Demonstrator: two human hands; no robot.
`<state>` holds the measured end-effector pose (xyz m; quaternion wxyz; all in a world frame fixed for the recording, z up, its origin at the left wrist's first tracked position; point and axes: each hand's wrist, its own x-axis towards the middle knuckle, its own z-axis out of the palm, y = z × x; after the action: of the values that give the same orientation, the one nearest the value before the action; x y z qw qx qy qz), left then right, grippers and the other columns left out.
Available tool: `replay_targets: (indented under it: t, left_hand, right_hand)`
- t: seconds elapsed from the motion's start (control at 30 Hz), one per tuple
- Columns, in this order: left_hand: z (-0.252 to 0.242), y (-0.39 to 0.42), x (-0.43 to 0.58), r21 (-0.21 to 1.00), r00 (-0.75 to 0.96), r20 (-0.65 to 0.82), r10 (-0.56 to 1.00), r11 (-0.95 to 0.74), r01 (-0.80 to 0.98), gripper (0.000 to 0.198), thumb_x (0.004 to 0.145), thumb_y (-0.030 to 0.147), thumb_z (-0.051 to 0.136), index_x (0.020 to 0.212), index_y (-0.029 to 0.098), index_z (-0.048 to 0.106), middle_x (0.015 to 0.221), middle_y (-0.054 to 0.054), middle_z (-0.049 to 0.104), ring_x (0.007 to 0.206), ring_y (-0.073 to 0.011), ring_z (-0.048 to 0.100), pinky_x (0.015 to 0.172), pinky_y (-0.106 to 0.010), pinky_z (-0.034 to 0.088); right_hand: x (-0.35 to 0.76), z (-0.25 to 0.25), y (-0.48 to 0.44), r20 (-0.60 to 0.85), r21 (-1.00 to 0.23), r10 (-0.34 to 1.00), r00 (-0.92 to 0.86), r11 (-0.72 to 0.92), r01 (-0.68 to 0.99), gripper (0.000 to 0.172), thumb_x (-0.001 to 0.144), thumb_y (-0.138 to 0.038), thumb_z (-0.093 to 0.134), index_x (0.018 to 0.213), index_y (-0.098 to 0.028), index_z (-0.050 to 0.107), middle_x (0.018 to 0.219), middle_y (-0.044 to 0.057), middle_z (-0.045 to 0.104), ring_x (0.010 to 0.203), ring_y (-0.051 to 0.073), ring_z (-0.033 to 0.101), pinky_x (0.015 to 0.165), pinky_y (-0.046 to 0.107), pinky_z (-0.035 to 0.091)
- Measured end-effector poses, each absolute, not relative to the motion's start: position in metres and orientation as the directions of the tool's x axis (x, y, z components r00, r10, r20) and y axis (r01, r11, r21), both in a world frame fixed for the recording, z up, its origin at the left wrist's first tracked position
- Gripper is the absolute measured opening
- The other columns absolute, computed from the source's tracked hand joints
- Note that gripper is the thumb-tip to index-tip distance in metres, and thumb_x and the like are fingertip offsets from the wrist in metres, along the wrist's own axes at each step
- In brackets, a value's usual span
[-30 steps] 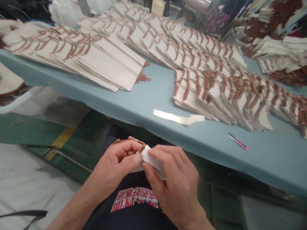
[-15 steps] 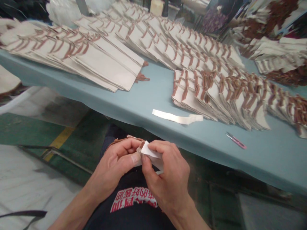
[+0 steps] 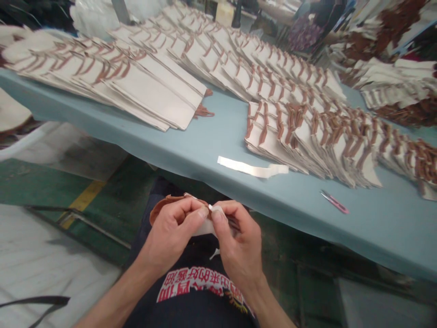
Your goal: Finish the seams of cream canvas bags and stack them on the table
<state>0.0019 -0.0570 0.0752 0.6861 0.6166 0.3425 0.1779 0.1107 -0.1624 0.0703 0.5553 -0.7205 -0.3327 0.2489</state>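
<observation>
Close to my lap, both hands work on a cream cloth piece with brown trim (image 3: pixel 157 210). My left hand (image 3: pixel 167 234) pinches its edge between thumb and fingers, the brown part bulging out to the left. Right beside it, thumb tip almost meeting thumb tip, my right hand (image 3: pixel 241 239) pinches a small white strip (image 3: pixel 216 208) against that edge. Most of the strip is hidden by the fingers. A thin white end (image 3: pixel 215 253) shows below the right hand, against the dark apron.
On the blue-covered table (image 3: pixel 191 150) lie a loose white strip (image 3: pixel 252 167) and pink-handled thread snips (image 3: pixel 335 202). Overlapping stacks of cream pieces with brown trim lie left (image 3: pixel 153 91), right (image 3: pixel 307 132) and behind. The table's front edge runs just beyond my hands.
The white strip stood up between my hands and is now mostly covered by my right fingers. My right hand has shifted slightly left. More brown trim shows beside my left hand.
</observation>
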Motion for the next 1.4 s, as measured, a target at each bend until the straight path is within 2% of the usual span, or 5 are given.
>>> replay_targets:
  t: [0.2, 0.37, 0.47, 1.03, 1.4]
  left_hand:
    - [0.068, -0.06, 0.004, 0.972, 0.689, -0.236, 0.685, 0.169, 0.165, 0.029, 0.094, 0.037, 0.061, 0.079, 0.015, 0.073, 0.074, -0.002, 0.068, 0.066, -0.0144, 0.054, 0.06, -0.023, 0.043]
    - [0.068, -0.059, 0.004, 0.963, 0.698, -0.259, 0.668, 0.232, 0.135, 0.033, 0.095, 0.041, 0.062, 0.082, 0.014, 0.076, 0.078, -0.004, 0.07, 0.068, -0.0162, 0.057, 0.061, -0.024, 0.045]
    - [0.07, -0.059, 0.006, 0.964, 0.687, -0.258, 0.679, 0.227, 0.138, 0.033, 0.094, 0.042, 0.063, 0.084, 0.014, 0.078, 0.075, -0.004, 0.068, 0.066, -0.0158, 0.055, 0.06, -0.024, 0.044]
    - [0.07, -0.057, 0.006, 0.975, 0.705, -0.223, 0.673, 0.151, 0.164, 0.037, 0.099, 0.042, 0.057, 0.081, 0.014, 0.073, 0.074, -0.003, 0.067, 0.067, -0.0153, 0.054, 0.061, -0.023, 0.044]
    - [0.07, -0.055, 0.005, 0.984, 0.713, -0.168, 0.681, 0.072, 0.163, 0.038, 0.099, 0.039, 0.053, 0.074, 0.014, 0.069, 0.063, 0.003, 0.052, 0.056, -0.0108, 0.04, 0.051, -0.022, 0.034]
  right_hand:
    - [0.128, 0.078, -0.165, 0.027, -0.979, 0.686, 0.727, -0.127, 0.157, 0.025, 0.099, -0.035, 0.061, 0.08, -0.02, 0.064, 0.088, 0.003, 0.069, 0.083, 0.018, 0.063, 0.078, 0.029, 0.049]
    - [0.126, 0.1, -0.177, -0.135, -0.965, 0.733, 0.667, -0.249, 0.078, 0.032, 0.096, -0.046, 0.067, 0.077, -0.02, 0.067, 0.057, -0.002, 0.059, 0.049, 0.012, 0.049, 0.048, 0.024, 0.038]
    - [0.12, 0.103, -0.176, -0.142, -0.956, 0.77, 0.622, -0.269, 0.114, 0.029, 0.096, -0.044, 0.066, 0.079, -0.02, 0.068, 0.05, -0.004, 0.054, 0.042, 0.01, 0.044, 0.042, 0.023, 0.032]
    - [0.125, 0.091, -0.162, -0.218, -0.881, 0.764, 0.607, -0.421, 0.215, 0.025, 0.097, -0.047, 0.06, 0.087, -0.024, 0.064, 0.053, -0.004, 0.058, 0.043, 0.013, 0.051, 0.045, 0.024, 0.037]
    - [0.126, 0.086, -0.161, -0.25, -0.887, 0.768, 0.589, -0.426, 0.178, 0.027, 0.097, -0.049, 0.059, 0.088, -0.025, 0.062, 0.052, -0.006, 0.057, 0.044, 0.013, 0.051, 0.045, 0.022, 0.035]
